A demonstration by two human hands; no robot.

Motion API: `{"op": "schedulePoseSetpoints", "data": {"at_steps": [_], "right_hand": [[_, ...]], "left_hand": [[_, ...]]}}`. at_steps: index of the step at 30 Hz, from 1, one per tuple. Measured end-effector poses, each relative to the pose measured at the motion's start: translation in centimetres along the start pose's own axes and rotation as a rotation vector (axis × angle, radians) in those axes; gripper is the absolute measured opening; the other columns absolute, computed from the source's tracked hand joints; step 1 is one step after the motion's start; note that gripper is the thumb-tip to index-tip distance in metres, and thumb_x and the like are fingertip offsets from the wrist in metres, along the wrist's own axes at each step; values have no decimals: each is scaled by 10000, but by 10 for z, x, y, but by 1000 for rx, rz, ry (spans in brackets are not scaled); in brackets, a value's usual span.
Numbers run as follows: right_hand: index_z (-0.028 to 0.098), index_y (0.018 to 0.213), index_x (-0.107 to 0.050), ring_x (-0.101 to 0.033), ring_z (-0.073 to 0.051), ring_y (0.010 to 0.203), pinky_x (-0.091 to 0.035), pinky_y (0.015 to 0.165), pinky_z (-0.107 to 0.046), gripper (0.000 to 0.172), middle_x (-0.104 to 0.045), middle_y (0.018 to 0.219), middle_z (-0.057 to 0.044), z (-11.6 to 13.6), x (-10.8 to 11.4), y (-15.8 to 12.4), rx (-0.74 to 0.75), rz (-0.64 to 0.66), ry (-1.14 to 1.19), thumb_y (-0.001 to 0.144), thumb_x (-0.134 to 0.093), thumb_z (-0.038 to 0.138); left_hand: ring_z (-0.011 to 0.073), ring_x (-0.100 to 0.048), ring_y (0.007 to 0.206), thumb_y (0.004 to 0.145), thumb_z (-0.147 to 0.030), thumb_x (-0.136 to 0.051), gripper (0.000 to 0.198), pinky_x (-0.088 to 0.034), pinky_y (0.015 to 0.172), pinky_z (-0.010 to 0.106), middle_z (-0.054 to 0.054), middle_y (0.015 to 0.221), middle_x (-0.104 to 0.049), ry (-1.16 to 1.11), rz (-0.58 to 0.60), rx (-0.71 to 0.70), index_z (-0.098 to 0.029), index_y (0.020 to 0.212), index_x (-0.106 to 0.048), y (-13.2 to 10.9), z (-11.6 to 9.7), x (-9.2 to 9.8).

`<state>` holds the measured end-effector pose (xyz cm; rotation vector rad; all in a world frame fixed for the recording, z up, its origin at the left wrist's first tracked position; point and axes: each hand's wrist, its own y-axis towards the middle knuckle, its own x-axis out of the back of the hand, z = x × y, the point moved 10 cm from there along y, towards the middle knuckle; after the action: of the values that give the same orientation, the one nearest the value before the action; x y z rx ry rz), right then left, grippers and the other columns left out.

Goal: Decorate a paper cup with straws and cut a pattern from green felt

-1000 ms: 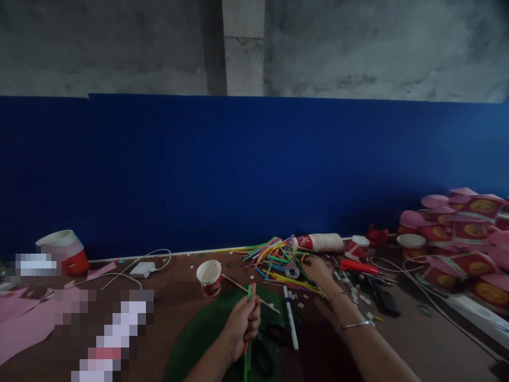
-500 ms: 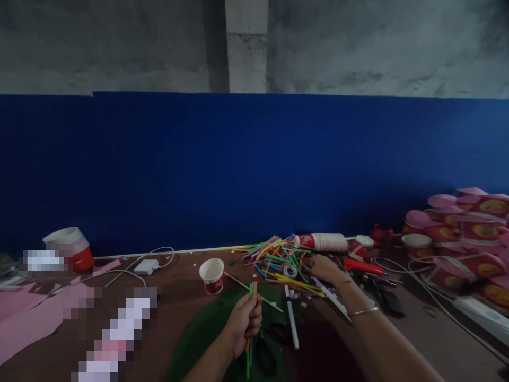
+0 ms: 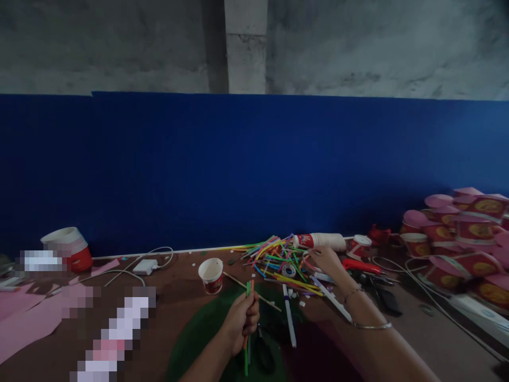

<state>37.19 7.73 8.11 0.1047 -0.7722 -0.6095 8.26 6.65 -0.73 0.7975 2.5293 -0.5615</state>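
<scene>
My left hand [image 3: 240, 318] is closed round a green and an orange straw [image 3: 249, 297], held upright over a dark green sheet [image 3: 199, 334]. My right hand [image 3: 326, 261] reaches into the far edge of a pile of coloured straws [image 3: 278, 254]; its fingers curl among the straws and I cannot make out whether they grip one. A white pen [image 3: 289, 315] lies between my arms. A small red and white paper cup [image 3: 210, 275] stands left of the pile.
A stack of white cups [image 3: 320, 241] lies on its side behind the pile. Red and pink paper lanterns [image 3: 457, 233] are heaped at the right, with a red cutter [image 3: 360, 265], cables and black scissors nearby. Pink paper and a white charger [image 3: 143, 267] lie at the left.
My right hand has shifted a little farther back and right at the edge of the straw pile. My left hand keeps hold of the two straws, nearly still.
</scene>
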Motion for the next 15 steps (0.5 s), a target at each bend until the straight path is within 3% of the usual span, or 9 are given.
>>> {"op": "schedulePoseSetpoints", "data": {"at_steps": [5,9,15], "right_hand": [[180,690,-534,-583,-166,561,-428,512,-250,440,-639,648,-52,10,-16,-20,10,-15,227,851,-283,504],[194,764,-505,-573,-168,597,-449,568,-265,309,-604,650,-20,27,-31,-31,135,10,362,811,-389,477],[193,729,-555,-556,-193,703,-440,696,-312,151,-600,707,-25,29,-42,-31,224,60,244,730,-504,335]], "left_hand": [[9,-112,359,585,-533,-723,478,-9,337,154,-127,467,-259,6,-30,-18,-190,760,-439,1,-7,2],[4,-125,351,603,-504,-723,452,-21,337,152,-124,475,-284,-16,-39,-49,-184,771,-452,3,-14,2],[3,-145,334,700,-404,-673,322,-26,348,148,-125,465,-279,-66,-88,-17,-168,780,-468,9,-11,4]]}}
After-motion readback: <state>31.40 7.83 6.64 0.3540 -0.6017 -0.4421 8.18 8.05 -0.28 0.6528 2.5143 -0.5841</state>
